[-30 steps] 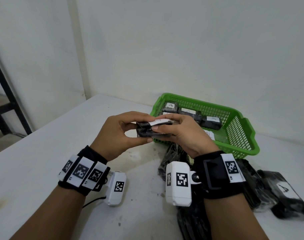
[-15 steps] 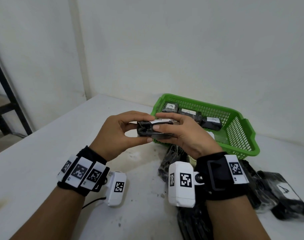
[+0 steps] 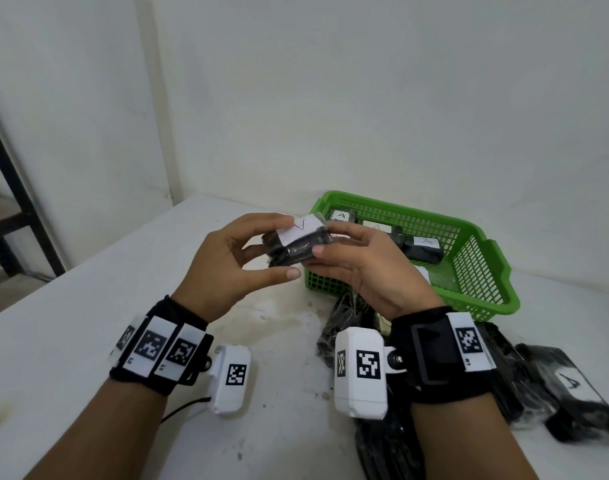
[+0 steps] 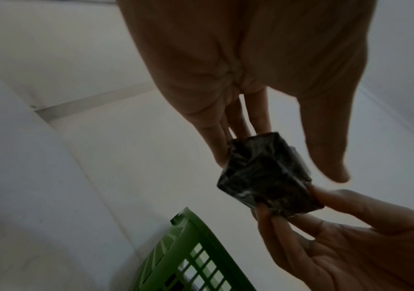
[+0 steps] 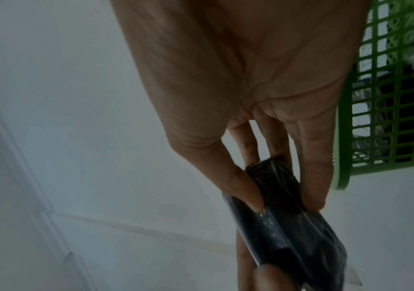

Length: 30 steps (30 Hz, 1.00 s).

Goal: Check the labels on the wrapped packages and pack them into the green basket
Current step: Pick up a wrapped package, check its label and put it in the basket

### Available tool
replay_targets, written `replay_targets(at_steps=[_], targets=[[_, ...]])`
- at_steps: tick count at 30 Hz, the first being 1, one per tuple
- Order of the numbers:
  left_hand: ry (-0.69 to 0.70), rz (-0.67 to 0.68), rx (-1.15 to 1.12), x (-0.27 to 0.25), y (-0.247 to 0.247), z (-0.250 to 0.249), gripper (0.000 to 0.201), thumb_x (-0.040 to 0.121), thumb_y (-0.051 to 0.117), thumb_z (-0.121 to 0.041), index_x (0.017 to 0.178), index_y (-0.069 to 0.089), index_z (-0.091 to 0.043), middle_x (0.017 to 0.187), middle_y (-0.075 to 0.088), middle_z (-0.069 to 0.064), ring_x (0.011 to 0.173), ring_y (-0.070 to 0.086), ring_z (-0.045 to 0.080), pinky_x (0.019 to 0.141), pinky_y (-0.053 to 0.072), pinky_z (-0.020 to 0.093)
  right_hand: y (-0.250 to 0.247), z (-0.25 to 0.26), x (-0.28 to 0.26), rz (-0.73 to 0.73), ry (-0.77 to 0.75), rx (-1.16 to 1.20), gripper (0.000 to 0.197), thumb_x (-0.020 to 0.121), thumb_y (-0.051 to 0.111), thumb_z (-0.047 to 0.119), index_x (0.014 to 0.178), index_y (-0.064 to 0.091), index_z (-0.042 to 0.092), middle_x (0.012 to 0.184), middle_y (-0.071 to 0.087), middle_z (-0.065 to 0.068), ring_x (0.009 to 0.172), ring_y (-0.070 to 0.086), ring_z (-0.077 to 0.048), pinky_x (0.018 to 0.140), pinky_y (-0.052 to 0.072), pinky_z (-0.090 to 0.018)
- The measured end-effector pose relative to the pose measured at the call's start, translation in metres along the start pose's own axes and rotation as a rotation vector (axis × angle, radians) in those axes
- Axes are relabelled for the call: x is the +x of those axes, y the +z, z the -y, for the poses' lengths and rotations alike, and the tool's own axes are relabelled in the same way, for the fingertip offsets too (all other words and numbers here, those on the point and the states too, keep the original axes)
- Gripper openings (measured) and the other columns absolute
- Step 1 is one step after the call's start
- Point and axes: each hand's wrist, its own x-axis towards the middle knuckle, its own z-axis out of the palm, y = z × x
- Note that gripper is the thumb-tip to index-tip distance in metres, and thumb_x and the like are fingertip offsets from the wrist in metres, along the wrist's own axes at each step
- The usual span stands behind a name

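Observation:
A black wrapped package with a white label is held up between both hands, just left of the green basket. The label is tilted toward the head camera. My left hand has its fingers over the package's top edge, with the thumb just under it. My right hand pinches the other end between thumb and fingers. The left wrist view shows the package between the left hand and the right fingers. In the right wrist view the right hand pinches the package.
Several black packages labelled "A" lie inside the basket. More wrapped packages lie on the white table under my right wrist and at the right. A black metal frame stands at the far left.
The package has been turned so that its white label now faces up toward the camera. Both hands have stayed in place beside the basket.

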Motion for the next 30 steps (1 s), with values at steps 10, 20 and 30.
replay_targets(at_steps=[10, 20, 30], targets=[[-0.134, 0.088, 0.000, -0.002, 0.001, -0.007, 0.053, 0.080, 0.075, -0.011, 0.131, 0.062, -0.012, 0.123, 0.071, 0.003, 0.112, 0.069, 0.022, 0.087, 0.059, 0.038, -0.001, 0.004, -0.002, -0.044, -0.189, -0.300, 0.050, 0.078, 0.084, 0.005, 0.121, 0.075, 0.028, 0.118, 0.076, -0.006, 0.108, 0.075, -0.020, 0.103, 0.056, -0.045], [-0.066, 0.011, 0.063, -0.002, 0.004, -0.008, 0.061, 0.064, 0.088, -0.014, 0.120, 0.065, -0.016, 0.118, 0.070, 0.000, 0.113, 0.067, 0.021, 0.100, 0.054, 0.040, 0.009, 0.010, -0.008, 0.018, 0.033, -0.145, 0.032, 0.098, 0.069, 0.036, 0.118, 0.074, 0.012, 0.111, 0.077, -0.010, 0.095, 0.072, -0.030, 0.102, 0.055, -0.049], [-0.014, 0.052, 0.140, -0.004, 0.008, -0.009, 0.057, 0.068, 0.088, -0.010, 0.120, 0.065, -0.014, 0.117, 0.070, 0.000, 0.115, 0.066, 0.022, 0.104, 0.051, 0.043, 0.015, -0.002, -0.002, 0.000, 0.025, -0.157, 0.034, 0.088, 0.082, 0.024, 0.114, 0.077, 0.004, 0.109, 0.079, -0.018, 0.111, 0.072, -0.042, 0.109, 0.052, -0.055]])
